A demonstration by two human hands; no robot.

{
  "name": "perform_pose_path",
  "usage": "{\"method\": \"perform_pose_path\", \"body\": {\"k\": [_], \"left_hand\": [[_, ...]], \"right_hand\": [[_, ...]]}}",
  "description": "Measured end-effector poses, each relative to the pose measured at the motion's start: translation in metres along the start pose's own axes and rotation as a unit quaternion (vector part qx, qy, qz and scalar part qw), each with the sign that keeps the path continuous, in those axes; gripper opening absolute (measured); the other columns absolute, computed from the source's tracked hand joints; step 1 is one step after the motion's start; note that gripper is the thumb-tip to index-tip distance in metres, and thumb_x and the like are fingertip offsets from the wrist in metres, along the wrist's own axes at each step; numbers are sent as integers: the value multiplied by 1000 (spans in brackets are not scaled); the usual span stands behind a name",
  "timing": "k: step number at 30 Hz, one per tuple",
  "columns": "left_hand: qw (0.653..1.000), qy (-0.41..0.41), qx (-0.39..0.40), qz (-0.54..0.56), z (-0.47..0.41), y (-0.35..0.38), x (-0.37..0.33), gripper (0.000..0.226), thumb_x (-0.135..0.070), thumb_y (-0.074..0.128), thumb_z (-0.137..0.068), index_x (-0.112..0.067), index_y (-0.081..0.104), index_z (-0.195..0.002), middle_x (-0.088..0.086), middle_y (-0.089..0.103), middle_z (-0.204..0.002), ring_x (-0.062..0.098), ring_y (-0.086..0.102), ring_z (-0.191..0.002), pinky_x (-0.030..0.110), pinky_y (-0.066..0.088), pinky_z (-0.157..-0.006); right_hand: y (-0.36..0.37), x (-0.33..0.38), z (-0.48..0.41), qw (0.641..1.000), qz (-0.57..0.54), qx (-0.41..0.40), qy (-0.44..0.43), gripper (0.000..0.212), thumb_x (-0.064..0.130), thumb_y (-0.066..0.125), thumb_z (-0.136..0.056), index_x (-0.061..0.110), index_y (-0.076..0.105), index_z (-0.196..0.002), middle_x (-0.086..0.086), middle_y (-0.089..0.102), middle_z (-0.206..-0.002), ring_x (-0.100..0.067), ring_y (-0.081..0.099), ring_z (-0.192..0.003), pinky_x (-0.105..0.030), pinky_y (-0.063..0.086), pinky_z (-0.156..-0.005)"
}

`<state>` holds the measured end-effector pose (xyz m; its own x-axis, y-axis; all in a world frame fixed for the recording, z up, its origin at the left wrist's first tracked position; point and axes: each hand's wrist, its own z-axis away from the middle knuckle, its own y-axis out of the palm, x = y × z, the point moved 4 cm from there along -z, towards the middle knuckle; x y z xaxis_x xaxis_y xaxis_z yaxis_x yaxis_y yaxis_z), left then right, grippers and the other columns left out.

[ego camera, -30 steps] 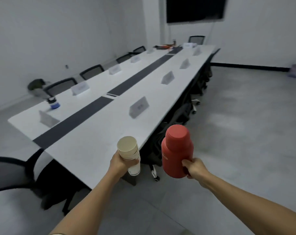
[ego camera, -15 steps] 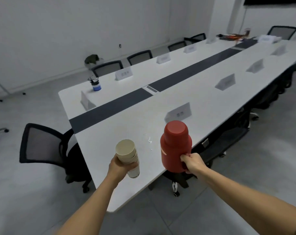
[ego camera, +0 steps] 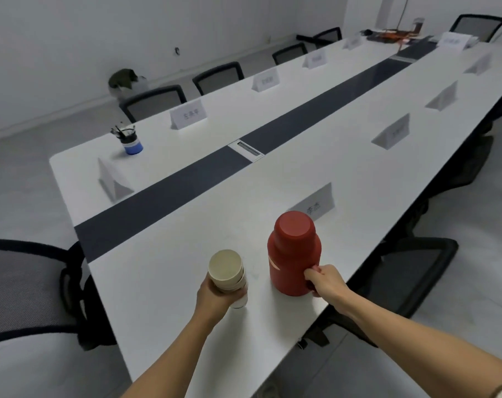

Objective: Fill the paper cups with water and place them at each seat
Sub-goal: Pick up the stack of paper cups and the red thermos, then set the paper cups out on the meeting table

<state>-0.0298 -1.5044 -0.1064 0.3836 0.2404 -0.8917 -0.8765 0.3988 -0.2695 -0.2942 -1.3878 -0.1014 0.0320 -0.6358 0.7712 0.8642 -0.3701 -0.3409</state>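
Note:
A stack of beige paper cups (ego camera: pixel 227 270) is gripped from below by my left hand (ego camera: pixel 215 297), just over the near end of the long white table (ego camera: pixel 163 282). Its open mouth faces me. To the right stands a red thermos flask (ego camera: pixel 293 252) with a red cap, its base at or on the tabletop. My right hand (ego camera: pixel 326 282) holds it by the handle on its right side. A white name card (ego camera: pixel 315 203) stands just behind the flask.
More name cards (ego camera: pixel 188 114) line both long sides, and a dark strip (ego camera: pixel 169 196) runs down the middle. A blue pen holder (ego camera: pixel 129 139) sits at the far left corner. Black mesh chairs stand at the left end (ego camera: pixel 22 288) and at the right edge (ego camera: pixel 416 271).
I have come closer to the table's near end. Both hands moved forward over the tabletop, and the flask came down to the surface.

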Motion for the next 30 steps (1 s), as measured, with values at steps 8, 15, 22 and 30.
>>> {"method": "perform_pose_path", "body": {"k": [8, 15, 22, 30], "left_hand": [[1000, -6, -10, -24, -44, 18, 0, 71, -40, 93, -49, -32, 64, -113, -11, 73, -104, 9, 69, -98, 37, 56, -89], [997, -30, -53, -38, -47, 26, 13, 71, -42, 93, -52, -35, 60, -114, -10, 72, -107, 12, 67, -99, 39, 55, -89], [995, -47, -80, -46, -38, 29, 13, 78, -41, 93, -52, -30, 59, -121, -7, 70, -112, 17, 65, -104, 37, 52, -89], [989, -55, -131, -31, 5, 20, 19, 79, -42, 90, -45, -30, 59, -118, -8, 71, -109, 16, 66, -102, 39, 54, -88]], "right_hand": [[-1, 5, -38, 1000, 8, 10, 5, 27, 23, 58, -77, 14, 37, -61, -5, 41, -60, -21, 42, -62, -36, 37, -63], [-4, -1, -53, 999, -6, 40, 10, 26, 19, 56, -81, 11, 36, -66, -8, 42, -67, -22, 42, -66, -36, 39, -66], [-10, -7, -58, 995, 73, 64, -1, 32, 43, 53, -66, 12, 43, -66, -6, 48, -65, -22, 46, -64, -39, 43, -67], [-17, -32, -48, 980, 192, 53, 25, 42, 45, 62, -78, 17, 48, -106, -6, 63, -90, -28, 66, -80, -44, 58, -73]]}}
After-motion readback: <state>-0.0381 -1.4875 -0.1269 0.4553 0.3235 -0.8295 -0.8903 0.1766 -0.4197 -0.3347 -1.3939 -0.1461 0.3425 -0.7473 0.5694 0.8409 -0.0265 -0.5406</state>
